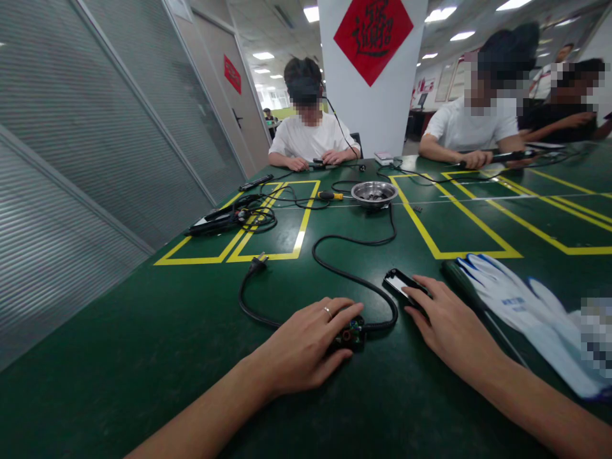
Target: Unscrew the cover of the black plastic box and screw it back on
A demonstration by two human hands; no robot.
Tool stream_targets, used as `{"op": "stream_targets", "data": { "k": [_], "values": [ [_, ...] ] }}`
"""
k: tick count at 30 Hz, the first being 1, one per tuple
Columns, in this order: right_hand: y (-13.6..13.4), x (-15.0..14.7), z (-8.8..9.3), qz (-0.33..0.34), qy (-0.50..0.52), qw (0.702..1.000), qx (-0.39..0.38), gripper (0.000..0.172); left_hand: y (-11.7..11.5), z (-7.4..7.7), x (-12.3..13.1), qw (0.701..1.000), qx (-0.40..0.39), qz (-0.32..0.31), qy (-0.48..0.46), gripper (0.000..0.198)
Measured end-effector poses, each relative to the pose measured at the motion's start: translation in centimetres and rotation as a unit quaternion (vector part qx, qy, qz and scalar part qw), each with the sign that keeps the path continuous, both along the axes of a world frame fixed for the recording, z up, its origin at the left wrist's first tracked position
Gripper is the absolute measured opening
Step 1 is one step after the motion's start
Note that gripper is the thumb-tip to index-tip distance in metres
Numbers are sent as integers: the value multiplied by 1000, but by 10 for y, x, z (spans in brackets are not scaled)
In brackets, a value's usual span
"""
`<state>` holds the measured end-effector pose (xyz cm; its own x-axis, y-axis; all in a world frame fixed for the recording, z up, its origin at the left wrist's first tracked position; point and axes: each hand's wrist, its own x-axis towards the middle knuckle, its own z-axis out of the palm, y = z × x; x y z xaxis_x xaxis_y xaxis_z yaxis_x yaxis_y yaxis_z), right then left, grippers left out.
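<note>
A small black adapter (352, 334) with exposed parts lies on the green bench (143, 331) under the left hand's (306, 347) fingertips; the hand is flat, not gripping. Its cable (335, 269) loops away ahead. Just right, the open right hand (447, 322) touches a black cover (400, 283). White gloves (516, 299) lie right of it.

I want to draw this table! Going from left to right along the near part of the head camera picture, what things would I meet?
Black plug → left hand → right hand → white gloves.
</note>
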<state>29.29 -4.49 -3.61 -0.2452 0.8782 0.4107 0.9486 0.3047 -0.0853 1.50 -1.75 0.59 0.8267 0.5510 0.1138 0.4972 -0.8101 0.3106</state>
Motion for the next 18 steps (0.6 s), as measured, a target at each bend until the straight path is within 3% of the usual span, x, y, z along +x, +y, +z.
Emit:
{"op": "stream_targets", "data": {
  "k": [3,10,14,18],
  "values": [
    [-3,-3,4,13,12,1000,16,39,1,-2,-1,1000,-8,15,-4,66],
    [-12,-26,0,180,-17,983,-11,39,6,-4,0,999,-9,-16,50,41],
    [-11,-32,-1,186,-26,982,-29,42,4,-1,2,998,0,-16,63,38],
    [-8,-26,9,151,-17,988,-18,33,6,-2,-2,999,-26,-14,27,42]
  ]
}}
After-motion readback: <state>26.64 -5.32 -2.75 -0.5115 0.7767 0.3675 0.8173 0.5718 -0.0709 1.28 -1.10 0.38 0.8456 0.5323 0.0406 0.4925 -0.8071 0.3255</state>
